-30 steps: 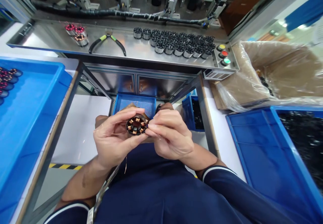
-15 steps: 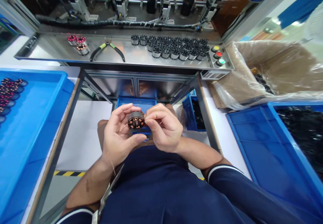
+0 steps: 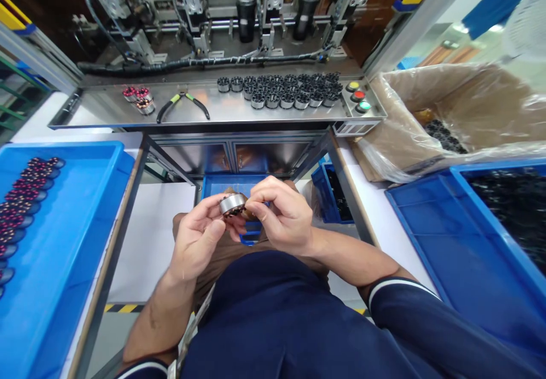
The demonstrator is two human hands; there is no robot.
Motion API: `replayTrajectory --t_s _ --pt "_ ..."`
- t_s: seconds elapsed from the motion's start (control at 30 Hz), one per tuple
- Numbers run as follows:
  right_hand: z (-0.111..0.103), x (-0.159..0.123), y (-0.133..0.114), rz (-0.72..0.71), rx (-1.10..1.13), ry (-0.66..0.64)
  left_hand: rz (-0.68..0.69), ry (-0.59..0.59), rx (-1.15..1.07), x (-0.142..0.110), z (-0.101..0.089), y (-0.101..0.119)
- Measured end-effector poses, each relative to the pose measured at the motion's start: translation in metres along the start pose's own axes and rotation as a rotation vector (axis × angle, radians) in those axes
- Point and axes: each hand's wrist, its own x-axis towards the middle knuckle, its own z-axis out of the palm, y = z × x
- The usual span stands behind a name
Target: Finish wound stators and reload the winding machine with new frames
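A wound motor stator (image 3: 232, 204) is held over my lap, its silver side turned up and its dark, copper-wound face tilted downward. My left hand (image 3: 197, 237) grips it from the left between thumb and fingers. At its right edge, my right hand (image 3: 279, 214) is closed in a pinch, thumb against forefinger; a thin copper wire runs to these fingertips in the earlier picture, though it barely shows now. On the steel ledge (image 3: 191, 116) ahead lie green-and-black pliers (image 3: 182, 98), spread apart, beside a few red-and-copper wound stators (image 3: 144, 104).
Rows of black unwound stators (image 3: 286, 101) stand on the ledge, left of yellow, red and green buttons (image 3: 358, 96). Machine fixtures rise behind. At left, a blue tray (image 3: 81, 197) carries wound stators. At right are a plastic-lined carton (image 3: 478, 103) and a blue bin (image 3: 420, 225) by dark parts.
The stator has been tipped, so its silver side shows more and its wound face less. My left fingers have shifted around it. The view has moved, showing more of the machine.
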Motion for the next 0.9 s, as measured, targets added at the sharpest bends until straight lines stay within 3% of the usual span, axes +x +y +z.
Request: replayTrajectory --t_s 0.1,0.33,0.5,0.67,0.73,0.9 --pt "0.0 0.001 -0.002 0.021 -0.009 0.034 0.065 -0.038 -0.032 0.001 -0.002 0.002" --pt "-0.005 0.002 -0.013 0.111 0.12 0.025 0.149 0.033 -0.098 -0.004 0.009 0.009" --pt "-0.021 -0.003 -0.022 -0.127 0.106 -0.038 0.075 0.092 -0.17 -0.011 0.032 0.019" --pt "-0.042 -0.007 -0.032 -0.318 -0.009 -0.103 -0.21 -0.116 -0.085 -0.016 0.049 0.03" --pt "-0.047 -0.008 -0.036 -0.345 -0.027 -0.111 -0.189 -0.142 -0.054 -0.019 0.052 0.031" --pt "-0.046 -0.012 -0.042 -0.288 0.001 -0.079 -0.071 -0.028 0.045 -0.027 0.051 0.026"
